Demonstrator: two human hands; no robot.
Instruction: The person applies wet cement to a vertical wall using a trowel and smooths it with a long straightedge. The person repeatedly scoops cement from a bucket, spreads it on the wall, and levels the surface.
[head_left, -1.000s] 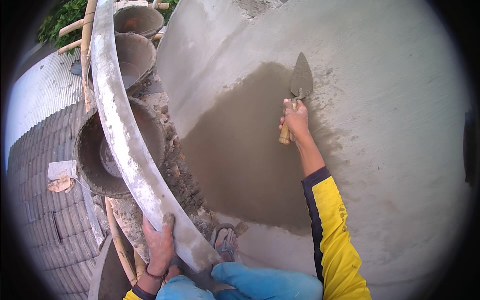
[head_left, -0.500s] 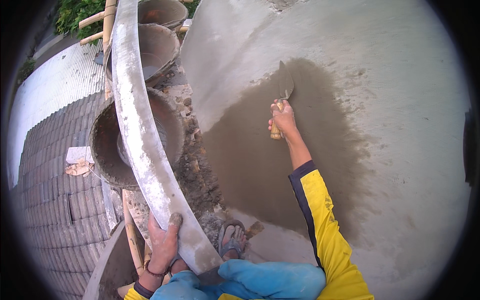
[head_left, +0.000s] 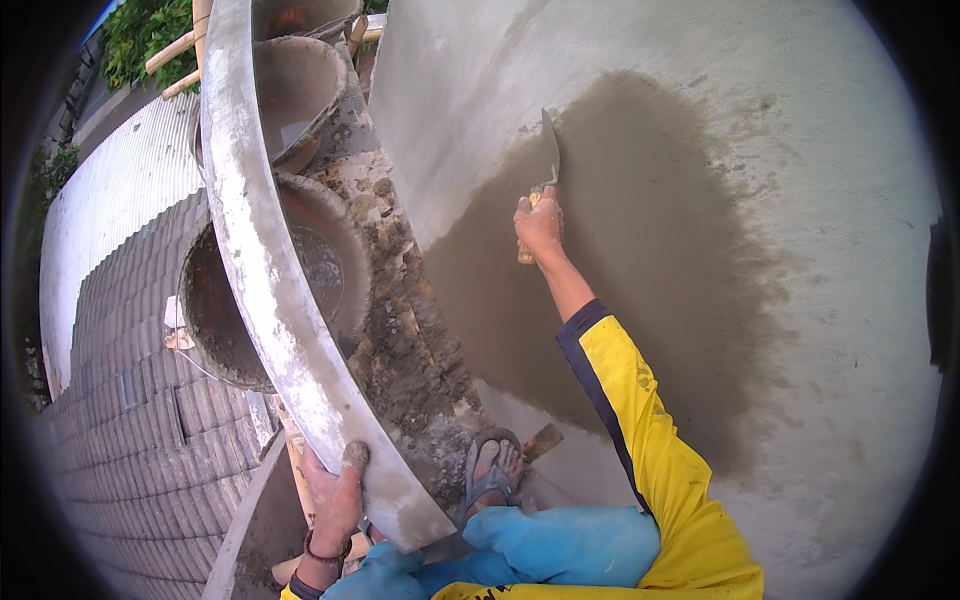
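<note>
Apparently smoothing, your right hand [head_left: 541, 222] grips a trowel [head_left: 553, 152], blade beyond it along a damp patch [head_left: 640, 260] likely needing flat strokes next, while your left hand [head_left: 336, 500] clasps a long board [head_left: 285, 310].

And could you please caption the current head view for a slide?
Right hand holding a trowel at a dark patch on a wall, left hand gripping a long board.

Downward head view, rim unclear
</note>
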